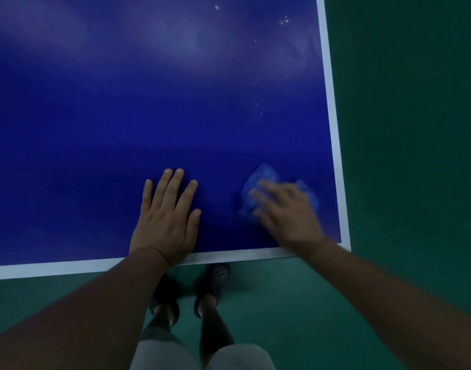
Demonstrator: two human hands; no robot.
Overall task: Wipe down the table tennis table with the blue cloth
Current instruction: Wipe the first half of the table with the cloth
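– While the right hand (287, 214) is blurred, can you say what its fingers (258, 194) are doing?
– They lie spread and nearly straight on top of the blue cloth (258, 178), pressing it onto the bench (149, 102). I see no pinch, though the blur hides details. The cloth is crumpled, with no clear long axis. It sticks out beyond the fingertips and to their right, near the bench's corner.
– And the left hand (165, 222)?
– Its fingers (173, 182) are flat and straight on the bare bench, holding nothing, well to the left of the cloth. I think it only supports the body.
– So where should the wiping go?
– White specks (258, 108) lie far ahead of the right fingers, beside the white side line (333, 129). The right hand is the nearer one, so I judge the next stroke should push the cloth forward, parallel to that line.
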